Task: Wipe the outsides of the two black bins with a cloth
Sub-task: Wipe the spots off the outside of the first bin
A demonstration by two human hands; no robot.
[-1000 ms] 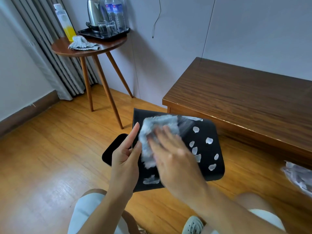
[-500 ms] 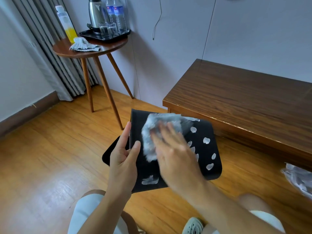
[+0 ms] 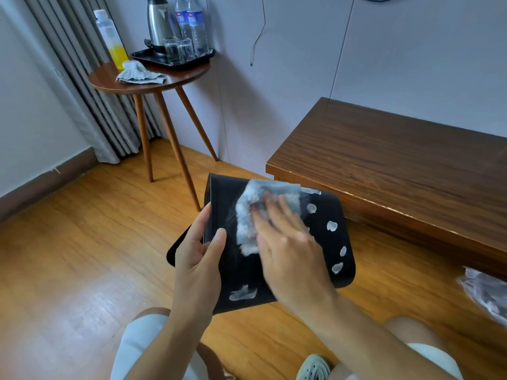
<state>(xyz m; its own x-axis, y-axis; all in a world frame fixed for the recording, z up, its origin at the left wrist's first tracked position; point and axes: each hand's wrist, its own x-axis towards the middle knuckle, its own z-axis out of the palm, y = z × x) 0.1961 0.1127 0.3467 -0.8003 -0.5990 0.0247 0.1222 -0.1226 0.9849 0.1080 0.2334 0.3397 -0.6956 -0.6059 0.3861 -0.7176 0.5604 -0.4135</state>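
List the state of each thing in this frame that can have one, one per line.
Black bin: lifted off the floor, tipped sideways, white marks on its side.
Cloth: bunched, pressed against the bin.
Left hand: grips the bin's edge.
Right hand: flat on the cloth.
Second cloth: crumpled on the round table.

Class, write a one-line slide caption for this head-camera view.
Left hand grips black bin while right hand presses grey cloth on its side.

Round three-legged side table [image 3: 181, 78] with kettle [image 3: 158, 23], two water bottles [image 3: 192, 23], glasses [image 3: 177, 50], tray [image 3: 148, 56], yellow-liquid bottle [image 3: 111, 39], spare grey rag [image 3: 140, 75]; wooden counter [image 3: 397, 160]; curtain [image 3: 82, 91].
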